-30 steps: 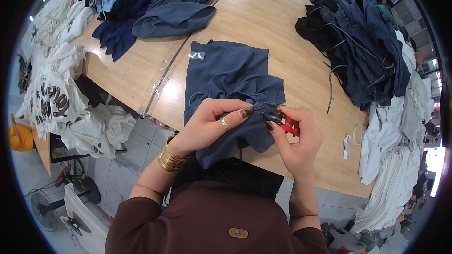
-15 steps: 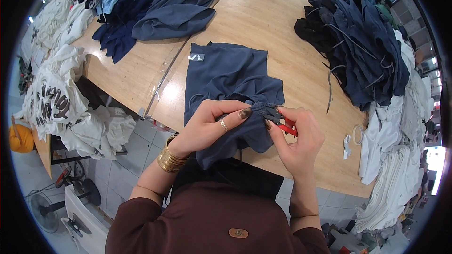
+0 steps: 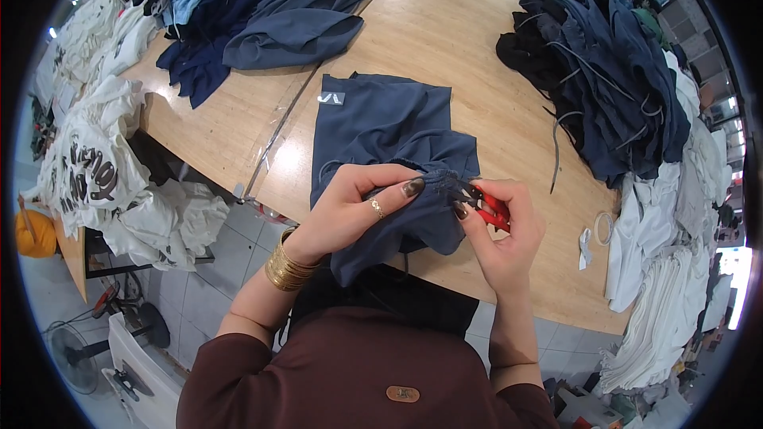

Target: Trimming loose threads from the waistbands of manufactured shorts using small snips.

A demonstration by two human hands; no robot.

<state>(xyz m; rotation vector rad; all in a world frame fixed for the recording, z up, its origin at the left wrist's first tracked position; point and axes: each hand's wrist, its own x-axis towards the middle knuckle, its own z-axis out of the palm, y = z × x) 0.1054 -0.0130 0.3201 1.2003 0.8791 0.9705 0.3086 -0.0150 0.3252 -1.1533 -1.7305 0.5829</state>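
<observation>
Head view. Slate-blue cloth garment, small grey rectangular label at its far left corner: lay on a pale wood-grained surface, its near part bunched and lifted. Left hand: pinched the garment's gathered, stitched band, thumb uppermost; thin gold-coloured metal bangles circled the wrist. Right hand: at the garment's right edge, thumb and fingers closed around a red-handled, dark-tipped small tool; the tip pointed at the band, though whether it touched could not be told. Right of the garment: a small white strip and a thin pale ring. Beyond and right of the garment: a heap of navy and black garments with grey cords. Beyond and left of the garment: a heap of navy, grey and light-blue garments. Left of the garment, well apart: crumpled white garments, some bearing black print.
</observation>
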